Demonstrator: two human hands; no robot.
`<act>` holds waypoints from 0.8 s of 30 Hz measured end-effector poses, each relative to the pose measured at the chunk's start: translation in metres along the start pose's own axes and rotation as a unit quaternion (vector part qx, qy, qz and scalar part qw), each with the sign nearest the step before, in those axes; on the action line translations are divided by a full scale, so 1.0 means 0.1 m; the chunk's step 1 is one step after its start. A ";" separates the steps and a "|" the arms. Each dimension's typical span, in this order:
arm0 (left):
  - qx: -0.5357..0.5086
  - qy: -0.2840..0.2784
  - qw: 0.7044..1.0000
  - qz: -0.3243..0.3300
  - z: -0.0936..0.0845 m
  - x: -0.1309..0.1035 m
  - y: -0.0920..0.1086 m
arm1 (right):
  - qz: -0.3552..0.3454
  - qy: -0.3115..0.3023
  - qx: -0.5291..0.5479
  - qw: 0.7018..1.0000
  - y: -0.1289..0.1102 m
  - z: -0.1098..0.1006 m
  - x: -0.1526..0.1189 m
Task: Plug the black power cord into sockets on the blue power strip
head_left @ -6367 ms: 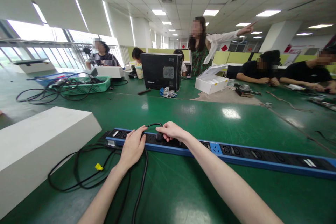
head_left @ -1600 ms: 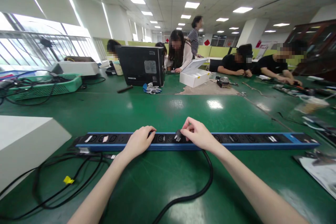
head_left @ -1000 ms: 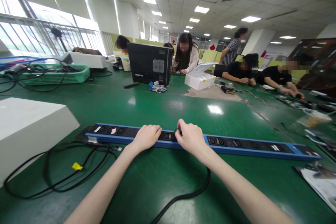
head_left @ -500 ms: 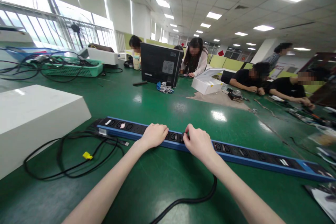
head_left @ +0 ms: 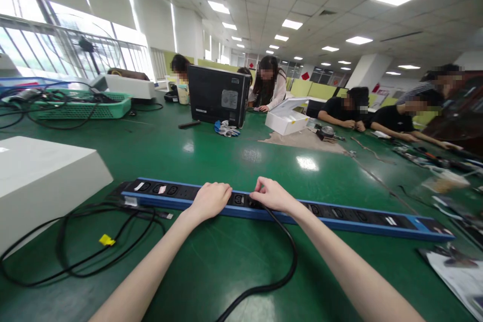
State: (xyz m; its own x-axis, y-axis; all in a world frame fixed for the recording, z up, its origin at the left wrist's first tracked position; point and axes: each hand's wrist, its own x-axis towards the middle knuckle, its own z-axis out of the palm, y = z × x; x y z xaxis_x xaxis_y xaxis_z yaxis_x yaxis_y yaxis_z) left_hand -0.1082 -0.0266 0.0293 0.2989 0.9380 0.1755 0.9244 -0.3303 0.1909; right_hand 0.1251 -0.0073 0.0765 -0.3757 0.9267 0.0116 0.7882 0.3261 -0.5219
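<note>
Head-worn view, forward, probably slightly downward.

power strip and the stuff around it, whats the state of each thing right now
power strip: flat on the table, most sockets free
plug: at a socket, under the right hand
left hand: resting on the strip
white box: lid open
green basket: full of cables

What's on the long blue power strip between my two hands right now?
In the head view, between the left hand and right hand, the long blue power strip shows one empty black socket; nothing else lies there.
</note>
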 end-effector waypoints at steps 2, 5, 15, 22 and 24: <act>0.006 0.000 1.000 -0.001 0.02 0.01 0.00 | -0.004 0.042 -0.032 0.999 -0.03 0.09 -0.03; 0.014 0.002 1.000 0.000 0.05 0.01 0.01 | 0.004 0.083 -0.095 0.992 -0.12 0.23 -0.13; 0.035 0.010 0.999 0.003 0.10 0.03 0.04 | 0.010 0.075 -0.193 0.978 -0.28 0.27 -0.22; 0.077 0.065 0.995 -0.006 0.20 0.00 0.16 | 0.005 0.091 -0.210 0.974 -0.28 0.31 -0.26; 0.084 0.070 0.994 -0.002 0.21 0.00 0.17 | -0.001 0.088 -0.209 0.974 -0.28 0.31 -0.26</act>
State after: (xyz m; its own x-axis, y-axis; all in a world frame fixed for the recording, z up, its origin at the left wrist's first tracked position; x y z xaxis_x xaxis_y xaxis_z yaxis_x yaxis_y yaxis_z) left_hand -0.0874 -0.0305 0.0123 0.2693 0.9116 0.3107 0.9557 -0.2928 0.0308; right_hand 0.0982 -0.0460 0.0646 -0.3169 0.9319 0.1766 0.9309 0.3413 -0.1300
